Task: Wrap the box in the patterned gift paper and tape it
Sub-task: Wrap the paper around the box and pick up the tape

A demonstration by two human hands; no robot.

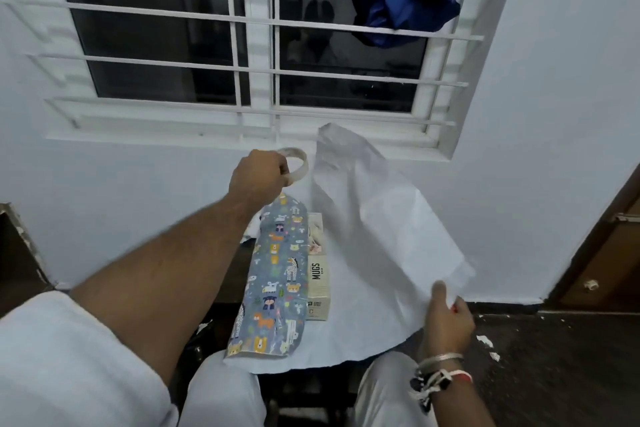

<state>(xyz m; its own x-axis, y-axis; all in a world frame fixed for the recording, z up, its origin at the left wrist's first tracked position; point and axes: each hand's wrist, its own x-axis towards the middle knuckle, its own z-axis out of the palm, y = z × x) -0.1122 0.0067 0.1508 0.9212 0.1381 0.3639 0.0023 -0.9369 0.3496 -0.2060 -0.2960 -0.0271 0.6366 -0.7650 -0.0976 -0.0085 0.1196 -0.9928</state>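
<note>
Gift-wrapping in progress: a seated person's left hand (258, 177), raised toward 12 o'clock above the work area, curls its fingers round a translucent, ring-shaped roll of clear adhesive tape (299, 165). It appears to be held there so that a strip is within reach once the paper's edges meet. At 4 o'clock the right hand (446, 317) pinches the near edge of the large sheet of gift paper (381, 236) between thumb and fingers. It lifts the plain white underside up and outward, probably to swing that side over the parcel.

The long cream cardboard box (318, 274), printed "MUGS", lies on the sheet at the centre, running lengthwise from 12 to 6 o'clock, with one long face bare. Along its 9 o'clock side a patterned flap (277, 281) of the same paper is folded up against and partly over it. The flap shows a grey-blue print of cartoon bears, zebras and foxes. No tape is visible on the paper, so the wrap looks about half done.

At 12 o'clock stands a white barred window (256, 69), with a crumpled blue cloth (405, 7) hung on its bars toward 1 o'clock.
</note>
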